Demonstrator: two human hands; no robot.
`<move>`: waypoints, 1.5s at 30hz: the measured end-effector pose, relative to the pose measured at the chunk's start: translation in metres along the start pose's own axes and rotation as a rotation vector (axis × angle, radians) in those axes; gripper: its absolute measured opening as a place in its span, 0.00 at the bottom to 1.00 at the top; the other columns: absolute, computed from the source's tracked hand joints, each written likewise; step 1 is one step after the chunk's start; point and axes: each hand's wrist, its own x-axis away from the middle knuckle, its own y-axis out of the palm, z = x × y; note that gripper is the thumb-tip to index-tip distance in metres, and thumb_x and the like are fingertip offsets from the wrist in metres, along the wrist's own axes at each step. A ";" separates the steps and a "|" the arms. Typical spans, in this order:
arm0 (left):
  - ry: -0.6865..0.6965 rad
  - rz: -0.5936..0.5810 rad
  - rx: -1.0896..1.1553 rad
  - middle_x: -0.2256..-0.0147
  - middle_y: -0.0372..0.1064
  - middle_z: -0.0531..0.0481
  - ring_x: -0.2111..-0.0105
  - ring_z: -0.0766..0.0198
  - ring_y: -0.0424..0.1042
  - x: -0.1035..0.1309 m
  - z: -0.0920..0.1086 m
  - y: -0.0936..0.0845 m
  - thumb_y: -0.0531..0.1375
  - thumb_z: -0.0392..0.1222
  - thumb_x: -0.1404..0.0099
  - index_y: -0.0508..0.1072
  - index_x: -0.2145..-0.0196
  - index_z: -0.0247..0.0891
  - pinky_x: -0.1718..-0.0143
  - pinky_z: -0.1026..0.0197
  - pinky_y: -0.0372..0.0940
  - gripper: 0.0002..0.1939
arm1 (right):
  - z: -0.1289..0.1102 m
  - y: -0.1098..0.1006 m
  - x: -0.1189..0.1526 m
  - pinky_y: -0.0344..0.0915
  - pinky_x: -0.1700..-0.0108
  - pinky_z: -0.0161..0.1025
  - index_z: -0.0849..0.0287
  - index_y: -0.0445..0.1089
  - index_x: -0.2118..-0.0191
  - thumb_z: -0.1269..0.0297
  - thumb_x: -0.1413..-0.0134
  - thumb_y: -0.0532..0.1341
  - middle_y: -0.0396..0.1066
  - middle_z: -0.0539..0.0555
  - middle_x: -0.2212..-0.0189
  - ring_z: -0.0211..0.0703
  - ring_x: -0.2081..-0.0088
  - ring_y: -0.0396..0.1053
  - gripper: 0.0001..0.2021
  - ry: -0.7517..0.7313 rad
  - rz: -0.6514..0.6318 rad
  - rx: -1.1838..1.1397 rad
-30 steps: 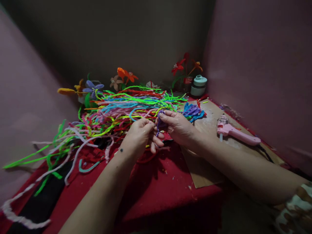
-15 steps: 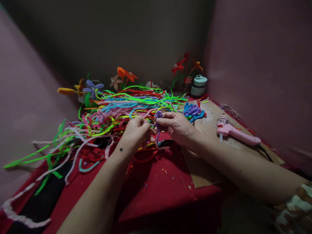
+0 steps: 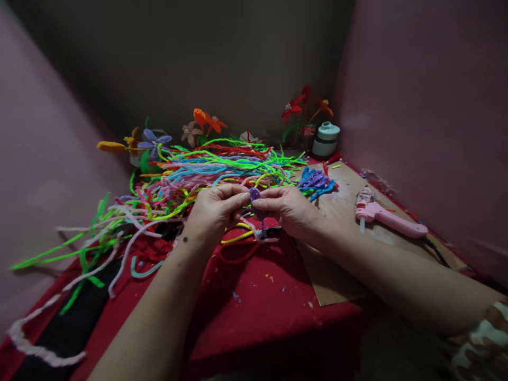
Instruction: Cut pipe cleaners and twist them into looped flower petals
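A purple pipe cleaner (image 3: pixel 255 195), bent into a small loop, is held between my two hands over the red cloth. My left hand (image 3: pixel 220 208) pinches the loop's left side between thumb and forefinger. From the right, my right hand (image 3: pixel 286 209) pinches the same piece, fingertips close to the left thumb. A purple tail hangs below the fingers. Behind and to the left lies a large heap of loose pipe cleaners (image 3: pixel 222 168) in many colours. Just right of my right hand is a blue and purple bundle of bent pipe cleaners (image 3: pixel 315 182).
A pink glue gun (image 3: pixel 387 214) lies on a brown board (image 3: pixel 337 286) at the right. Pipe-cleaner flowers (image 3: pixel 154 142) and a pale green lidded jar (image 3: pixel 326 140) stand along the back. Small scraps dot the red cloth (image 3: pixel 254 317).
My left hand has come in to the right and now pinches the purple loop, which it was apart from before. My right hand keeps its hold. The view has shifted slightly.
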 end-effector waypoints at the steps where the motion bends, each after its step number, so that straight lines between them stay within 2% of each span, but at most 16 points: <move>1: -0.005 -0.007 0.014 0.85 0.59 0.57 0.86 0.75 0.55 -0.001 -0.002 -0.001 0.66 0.43 0.52 0.72 0.71 0.34 0.85 0.71 0.48 0.12 | 0.001 0.000 0.000 0.63 0.67 0.38 0.64 0.74 0.73 0.70 0.63 0.67 0.71 0.51 0.79 0.35 0.77 0.66 0.06 -0.003 -0.001 0.018; 6: 0.019 -0.053 0.056 0.84 0.60 0.57 0.84 0.75 0.57 -0.005 -0.005 -0.004 0.66 0.40 0.52 0.71 0.73 0.35 0.83 0.71 0.50 0.10 | -0.001 0.000 0.001 0.62 0.70 0.36 0.65 0.75 0.75 0.70 0.64 0.67 0.71 0.51 0.80 0.34 0.79 0.65 0.05 0.022 0.022 0.068; 10: 0.021 -0.081 0.040 0.85 0.59 0.58 0.86 0.76 0.55 -0.003 -0.002 -0.004 0.66 0.40 0.52 0.70 0.75 0.35 0.85 0.71 0.47 0.10 | -0.007 0.004 0.004 0.61 0.71 0.35 0.65 0.74 0.76 0.71 0.65 0.67 0.72 0.51 0.80 0.33 0.79 0.65 0.05 0.058 -0.007 0.044; 15: 0.028 -0.031 -0.011 0.86 0.57 0.58 0.87 0.76 0.52 0.003 0.003 0.002 0.65 0.41 0.51 0.68 0.76 0.34 0.85 0.71 0.45 0.10 | -0.014 0.005 0.006 0.59 0.74 0.34 0.64 0.71 0.79 0.69 0.64 0.67 0.69 0.49 0.82 0.32 0.80 0.63 0.05 0.116 -0.031 0.047; 22: 0.069 0.029 -0.069 0.87 0.57 0.59 0.87 0.75 0.53 0.005 0.005 0.006 0.64 0.40 0.52 0.67 0.78 0.35 0.85 0.70 0.47 0.09 | -0.018 0.004 0.009 0.56 0.76 0.33 0.64 0.69 0.80 0.65 0.64 0.68 0.66 0.48 0.84 0.31 0.81 0.60 0.09 0.069 -0.026 0.199; 27: 0.096 -0.017 -0.221 0.84 0.63 0.56 0.86 0.73 0.59 0.008 0.010 0.007 0.62 0.41 0.49 0.70 0.73 0.35 0.85 0.70 0.52 0.08 | -0.018 0.004 0.009 0.54 0.76 0.33 0.64 0.70 0.81 0.65 0.66 0.68 0.64 0.48 0.85 0.31 0.81 0.58 0.09 0.014 0.028 0.303; 32: 0.156 -0.005 -0.366 0.86 0.59 0.58 0.87 0.74 0.55 0.010 0.014 0.009 0.60 0.39 0.47 0.67 0.76 0.35 0.86 0.71 0.50 0.06 | -0.010 0.002 0.005 0.54 0.76 0.34 0.64 0.71 0.80 0.65 0.63 0.66 0.64 0.47 0.86 0.31 0.82 0.58 0.08 -0.002 -0.007 0.310; 37: 0.170 -0.010 -0.336 0.87 0.58 0.59 0.88 0.74 0.54 0.011 0.012 0.009 0.58 0.38 0.45 0.65 0.76 0.37 0.87 0.71 0.49 0.05 | -0.006 -0.001 0.004 0.55 0.76 0.34 0.64 0.73 0.78 0.63 0.62 0.66 0.66 0.49 0.84 0.31 0.81 0.59 0.08 -0.036 -0.053 0.321; 42: 0.187 0.050 -0.318 0.87 0.58 0.59 0.88 0.74 0.56 0.011 0.009 0.013 0.58 0.36 0.46 0.64 0.77 0.38 0.86 0.71 0.51 0.05 | -0.007 0.001 0.006 0.53 0.77 0.34 0.64 0.72 0.79 0.66 0.61 0.66 0.65 0.49 0.85 0.31 0.82 0.58 0.07 0.005 -0.051 0.317; 45: 0.149 0.002 -0.312 0.87 0.58 0.59 0.88 0.75 0.54 0.009 0.010 0.007 0.59 0.37 0.47 0.65 0.77 0.37 0.87 0.71 0.48 0.05 | -0.008 0.002 0.008 0.53 0.77 0.34 0.64 0.71 0.80 0.67 0.61 0.65 0.65 0.48 0.85 0.31 0.82 0.58 0.06 0.026 -0.055 0.311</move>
